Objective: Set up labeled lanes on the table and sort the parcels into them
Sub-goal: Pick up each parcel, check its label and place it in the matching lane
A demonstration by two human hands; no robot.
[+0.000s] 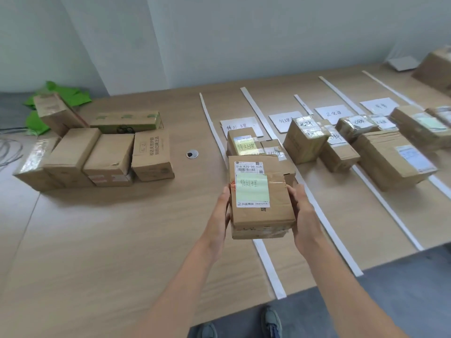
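Pale wood-grain table point(122, 240) fills most of what I see, running back to a plain, pale wall point(219, 32), with dark grey floor point(402, 276) past its near edge, where my grey shoes point(272, 320) show. Long white strips point(268, 269) divide the right part of the tabletop into lanes, and a white paper label with handwriting point(234, 125) lies at the far end of each. I hold a brown cardboard parcel with a pale green handwritten note point(261, 198) between both hands, over the near part of the leftmost lane. My left hand point(223, 211) grips its left side and my right hand point(303, 211) grips its right side. Just behind it in the same lane lie two smaller brown parcels point(241, 142), one also bearing a green note. The lanes further right hold more taped brown boxes point(390, 162), some touching each other. Well apart on the left of the table, a cluster of brown cardboard boxes point(97, 154) stands packed side by side, outside the lanes. A crumpled bright green plastic bag point(61, 93) lies behind them at the table's far edge. Between that cluster and the lanes, a small round metal grommet point(192, 154) is set into the tabletop. Grey cables point(9, 150) loop at the far left.
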